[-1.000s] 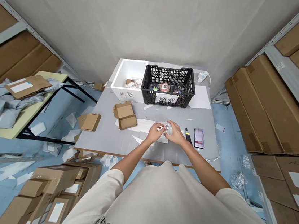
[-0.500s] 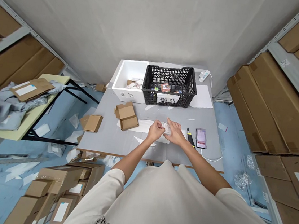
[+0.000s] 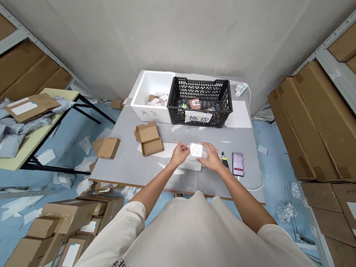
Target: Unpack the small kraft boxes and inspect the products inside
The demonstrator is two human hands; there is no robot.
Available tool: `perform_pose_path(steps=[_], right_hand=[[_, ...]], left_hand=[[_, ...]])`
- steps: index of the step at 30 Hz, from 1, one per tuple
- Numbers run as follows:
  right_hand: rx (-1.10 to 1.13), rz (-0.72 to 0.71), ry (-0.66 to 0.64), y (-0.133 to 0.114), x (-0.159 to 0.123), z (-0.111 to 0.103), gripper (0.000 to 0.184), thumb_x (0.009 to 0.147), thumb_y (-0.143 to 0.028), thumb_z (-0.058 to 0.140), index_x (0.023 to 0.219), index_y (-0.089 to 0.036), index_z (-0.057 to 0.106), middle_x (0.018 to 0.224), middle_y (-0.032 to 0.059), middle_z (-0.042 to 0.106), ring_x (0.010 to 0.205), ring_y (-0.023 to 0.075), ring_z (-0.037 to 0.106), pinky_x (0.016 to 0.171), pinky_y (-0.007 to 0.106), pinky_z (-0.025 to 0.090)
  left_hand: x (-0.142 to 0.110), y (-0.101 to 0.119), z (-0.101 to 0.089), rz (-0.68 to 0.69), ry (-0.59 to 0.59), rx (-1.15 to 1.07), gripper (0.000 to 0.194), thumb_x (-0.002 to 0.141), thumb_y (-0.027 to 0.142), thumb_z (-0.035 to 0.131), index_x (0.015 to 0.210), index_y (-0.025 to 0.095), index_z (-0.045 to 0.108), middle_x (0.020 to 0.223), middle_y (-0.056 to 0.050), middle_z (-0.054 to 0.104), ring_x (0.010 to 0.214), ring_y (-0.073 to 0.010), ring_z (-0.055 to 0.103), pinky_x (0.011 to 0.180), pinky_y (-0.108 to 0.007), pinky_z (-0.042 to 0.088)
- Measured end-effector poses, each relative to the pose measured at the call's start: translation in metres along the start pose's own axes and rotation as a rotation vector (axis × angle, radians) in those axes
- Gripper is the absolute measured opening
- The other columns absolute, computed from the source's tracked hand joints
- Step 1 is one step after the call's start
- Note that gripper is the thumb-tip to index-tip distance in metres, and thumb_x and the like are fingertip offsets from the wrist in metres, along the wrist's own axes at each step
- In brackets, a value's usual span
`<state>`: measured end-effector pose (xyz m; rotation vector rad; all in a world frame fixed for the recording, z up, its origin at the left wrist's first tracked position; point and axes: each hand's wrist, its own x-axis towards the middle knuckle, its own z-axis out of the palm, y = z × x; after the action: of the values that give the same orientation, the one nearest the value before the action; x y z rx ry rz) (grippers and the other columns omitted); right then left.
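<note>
A small white packet with printed text is held between my hands above the grey table. My right hand grips its right side, thumb below and fingers above. At its left edge my left hand is closed in a pinch; whether it holds the packet's edge or something thin beside it cannot be made out. White paper lies flat beneath the hands. An opened cardboard box lies left of my left hand. Right of my right hand are a yellow and black utility knife and a phone.
At the table's back stand a white foam box with small packets and a black plastic crate with small boxes. A power strip lies back right. Another small carton is at the left edge. Shelves of cartons flank the table.
The packet, mostly covered by my hands before, now shows its printed face. My hands have moved apart, the left one slightly leftward and the right one slightly rightward. The view has shifted slightly.
</note>
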<state>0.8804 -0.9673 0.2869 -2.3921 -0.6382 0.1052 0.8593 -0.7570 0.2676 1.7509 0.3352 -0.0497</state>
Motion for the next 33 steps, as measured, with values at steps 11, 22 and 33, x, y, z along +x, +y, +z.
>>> perform_pose_path(steps=[11, 22, 33], right_hand=[[0.157, -0.043, 0.095, -0.008, 0.007, 0.009, 0.078, 0.069, -0.044, 0.077, 0.136, -0.024, 0.043, 0.134, 0.0113, 0.056, 0.125, 0.0312, 0.052, 0.106, 0.047, 0.038], [-0.004, -0.106, 0.106, -0.012, 0.006, 0.008, 0.070, 0.075, -0.041, 0.074, 0.138, -0.025, 0.049, 0.133, 0.0122, 0.055, 0.127, 0.0325, 0.047, 0.108, 0.047, 0.032], [-0.082, -0.081, 0.064, 0.007, -0.006, 0.009, 0.081, 0.083, -0.044, 0.069, 0.153, -0.025, 0.033, 0.145, 0.0124, 0.047, 0.135, 0.0330, 0.039, 0.110, 0.047, 0.030]], left_hand=[[-0.006, 0.007, 0.003, 0.132, -0.040, 0.076, 0.019, 0.085, 0.027, 0.062, 0.095, 0.023, 0.077, 0.107, -0.007, 0.071, 0.097, -0.0193, 0.065, 0.094, -0.034, 0.049], [-0.010, 0.006, 0.013, 0.055, -0.151, -0.148, 0.033, 0.075, 0.037, 0.077, 0.100, 0.016, 0.073, 0.092, -0.007, 0.074, 0.081, -0.0171, 0.066, 0.078, -0.029, 0.051], [-0.006, -0.008, 0.010, 0.011, -0.121, -0.155, 0.022, 0.080, 0.032, 0.066, 0.093, 0.016, 0.074, 0.085, -0.005, 0.073, 0.076, -0.0168, 0.064, 0.076, -0.029, 0.048]])
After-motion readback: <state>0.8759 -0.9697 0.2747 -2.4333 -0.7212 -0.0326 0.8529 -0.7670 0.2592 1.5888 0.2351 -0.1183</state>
